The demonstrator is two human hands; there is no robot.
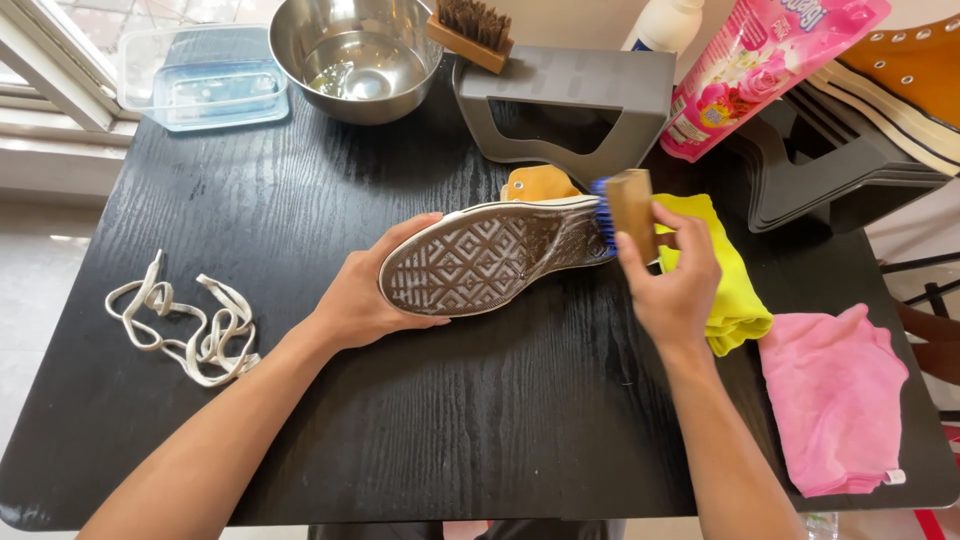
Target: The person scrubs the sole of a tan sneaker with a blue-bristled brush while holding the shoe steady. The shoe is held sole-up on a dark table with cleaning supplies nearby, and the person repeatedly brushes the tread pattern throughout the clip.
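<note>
The left hand point(365, 300) grips the toe end of a shoe point(490, 255), tipping it on its side so the bumpy sole faces up and is easy to reach. The right hand point(675, 285) is closed around a wooden brush point(625, 210), pressing its blue bristles on the heel end. The shoe sits between both hands, over the black bench point(480, 420), with a yellow cloth point(730, 280) just behind, a pink cloth point(835, 395) to the right and white laces point(190, 325) far left.

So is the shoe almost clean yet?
Done: the laces are out, lying on the table. In hand: the left hand holds the shoe sole-up while the right hand presses a brush to the heel. Left: the sole looks grimy.
</note>
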